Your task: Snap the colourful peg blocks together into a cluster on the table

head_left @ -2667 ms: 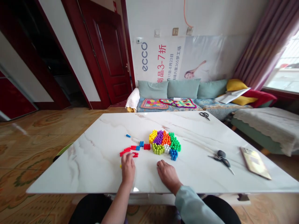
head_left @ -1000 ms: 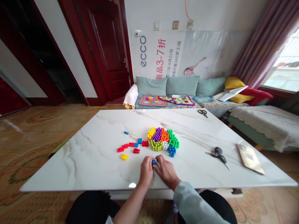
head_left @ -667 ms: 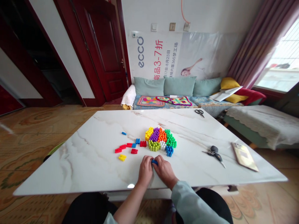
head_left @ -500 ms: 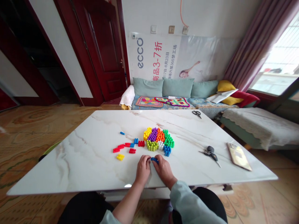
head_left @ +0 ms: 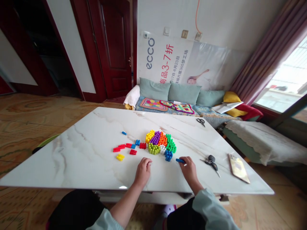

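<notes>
My right hand [head_left: 188, 167] pinches a blue piece [head_left: 180, 161] just right of the standing blue pieces [head_left: 168, 156]. My left hand [head_left: 143, 171] rests on the white table with its fingers curled; whether anything is inside them is hidden. Beyond my hands, upright pieces stand packed together in colour groups: yellow [head_left: 150, 136], purple [head_left: 155, 138], orange [head_left: 162, 139], green [head_left: 171, 143], olive [head_left: 153, 148] and white [head_left: 162, 149]. Red pieces [head_left: 142, 145], blue pieces [head_left: 137, 142] and yellow pieces [head_left: 120, 157] lie to their left. A single blue piece [head_left: 124, 133] lies farther back.
Keys with a black fob [head_left: 211, 162] and a phone [head_left: 238, 168] lie on the right of the white marbled table [head_left: 79, 153]. Black scissors [head_left: 200, 122] lie near its far edge. A sofa with cushions [head_left: 184, 93] stands behind the table.
My right hand has moved right, away from my left hand, carrying the blue piece. My left hand stays near its earlier place. The view has tilted slightly.
</notes>
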Action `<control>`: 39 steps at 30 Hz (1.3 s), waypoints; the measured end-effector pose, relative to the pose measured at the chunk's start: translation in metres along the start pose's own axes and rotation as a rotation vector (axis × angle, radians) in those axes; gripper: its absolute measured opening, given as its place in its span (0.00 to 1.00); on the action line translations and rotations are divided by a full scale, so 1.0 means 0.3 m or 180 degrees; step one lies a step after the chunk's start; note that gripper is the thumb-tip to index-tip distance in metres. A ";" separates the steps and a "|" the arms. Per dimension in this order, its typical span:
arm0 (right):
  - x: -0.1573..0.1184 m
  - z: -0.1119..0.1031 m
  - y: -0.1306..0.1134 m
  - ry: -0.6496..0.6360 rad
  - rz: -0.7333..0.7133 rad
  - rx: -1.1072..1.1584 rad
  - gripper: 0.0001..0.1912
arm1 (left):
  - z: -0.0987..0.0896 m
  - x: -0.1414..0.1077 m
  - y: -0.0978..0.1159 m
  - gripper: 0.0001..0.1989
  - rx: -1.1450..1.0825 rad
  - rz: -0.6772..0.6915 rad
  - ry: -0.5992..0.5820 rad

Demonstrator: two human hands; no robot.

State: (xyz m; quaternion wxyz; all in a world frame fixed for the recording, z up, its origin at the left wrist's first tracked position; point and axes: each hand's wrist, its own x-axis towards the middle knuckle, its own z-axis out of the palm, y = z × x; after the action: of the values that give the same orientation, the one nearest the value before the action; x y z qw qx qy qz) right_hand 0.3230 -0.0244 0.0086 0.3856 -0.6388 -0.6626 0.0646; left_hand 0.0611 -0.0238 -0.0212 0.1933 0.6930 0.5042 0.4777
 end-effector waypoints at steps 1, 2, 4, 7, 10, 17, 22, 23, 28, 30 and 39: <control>0.020 0.003 0.009 -0.0067 -0.0006 -0.0128 0.09 | 0.000 0.000 0.000 0.12 -0.0004 0.0011 0.0004; 0.039 0.008 0.013 -0.0139 -0.0001 -0.0252 0.09 | 0.000 0.001 -0.001 0.12 -0.0007 0.0025 0.0009; 0.072 0.024 0.013 -0.0245 0.0023 -0.0482 0.10 | 0.001 0.002 -0.001 0.12 -0.0017 0.0051 0.0020; 0.108 0.054 0.003 -0.0274 0.0034 -0.0669 0.12 | 0.000 0.003 -0.001 0.12 -0.0043 0.0069 0.0028; 0.127 0.079 -0.009 -0.0235 0.0021 -0.0675 0.15 | 0.000 0.004 -0.001 0.12 -0.0056 0.0052 0.0016; 0.122 0.091 -0.019 -0.0099 -0.0005 -0.0546 0.17 | 0.003 0.002 -0.005 0.12 -0.0105 0.0011 0.0005; 0.034 0.089 -0.074 0.0482 0.0011 -0.0333 0.12 | 0.002 0.001 0.000 0.12 -0.0195 -0.0076 0.0023; 0.009 0.096 -0.098 0.0438 -0.0079 -0.0265 0.12 | 0.001 0.001 0.001 0.13 -0.0215 -0.0103 0.0023; -0.088 0.158 -0.238 -0.1112 -0.1051 -0.0089 0.10 | -0.002 0.002 0.013 0.13 -0.0182 -0.0211 0.0079; -0.099 0.184 -0.271 -0.1350 -0.1151 -0.0283 0.10 | -0.003 -0.002 0.020 0.12 -0.0166 -0.0257 0.0121; -0.094 0.219 -0.278 -0.1275 -0.1163 -0.0806 0.10 | -0.113 0.069 -0.008 0.14 0.0715 -0.0483 0.0510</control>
State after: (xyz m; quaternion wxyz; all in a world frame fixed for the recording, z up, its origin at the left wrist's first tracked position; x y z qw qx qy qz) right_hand 0.2144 -0.0376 -0.0009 0.1698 -0.5265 -0.8323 0.0356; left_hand 0.0316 -0.0118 0.0026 0.1092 0.6299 0.6191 0.4561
